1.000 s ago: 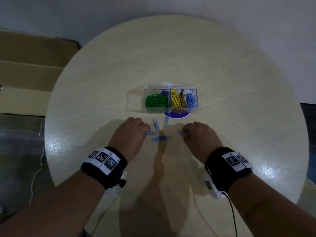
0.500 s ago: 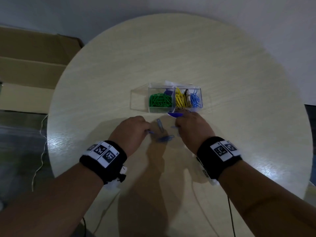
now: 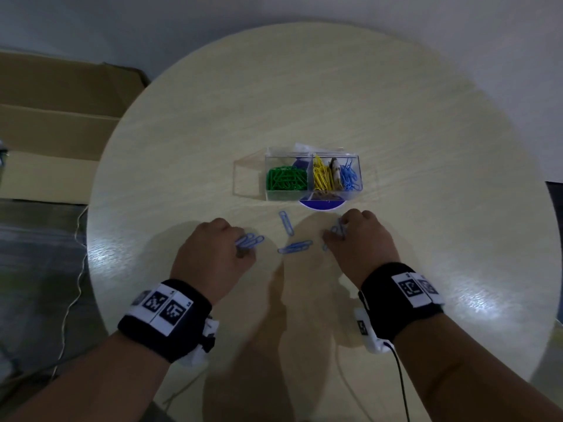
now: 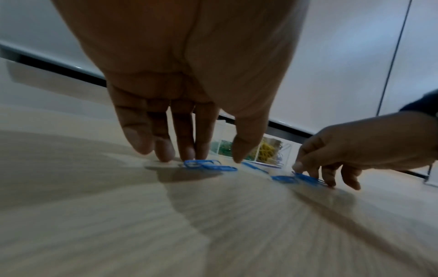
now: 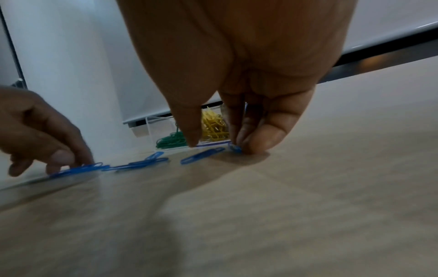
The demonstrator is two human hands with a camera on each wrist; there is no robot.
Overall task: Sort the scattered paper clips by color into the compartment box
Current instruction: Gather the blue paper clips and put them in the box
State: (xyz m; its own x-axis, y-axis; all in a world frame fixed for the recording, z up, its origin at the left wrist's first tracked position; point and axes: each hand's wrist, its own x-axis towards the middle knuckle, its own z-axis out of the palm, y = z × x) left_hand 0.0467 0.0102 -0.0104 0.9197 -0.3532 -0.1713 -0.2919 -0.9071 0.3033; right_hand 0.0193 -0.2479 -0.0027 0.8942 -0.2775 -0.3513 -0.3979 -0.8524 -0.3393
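Note:
The clear compartment box point(image 3: 350, 155) stands mid-table, holding green clips point(image 3: 286, 178), yellow clips point(image 3: 321, 178) and blue clips point(image 3: 350, 177). Loose blue paper clips lie before it: one point(image 3: 286, 223) near the box, a pair point(image 3: 295, 247) between my hands. My left hand point(image 3: 243, 246) has its fingertips point(image 4: 189, 153) down on a few blue clips point(image 4: 209, 166) that lie flat; the thumb stands apart. My right hand point(image 3: 333, 236) pinches a blue clip point(image 5: 235, 148) at the table, with another clip point(image 5: 201, 155) beside it.
The round pale wooden table point(image 3: 335, 102) has bare surface all round the box. A purple round piece point(image 3: 320, 205) shows under the box's front. Flattened cardboard point(image 3: 61, 117) lies on the floor at left, and a thin cable point(image 3: 73, 269) hangs by the table's left edge.
My right hand reached left to the clip by the box's front, then drew back right; that clip no longer lies there. My left hand has stayed on its clips.

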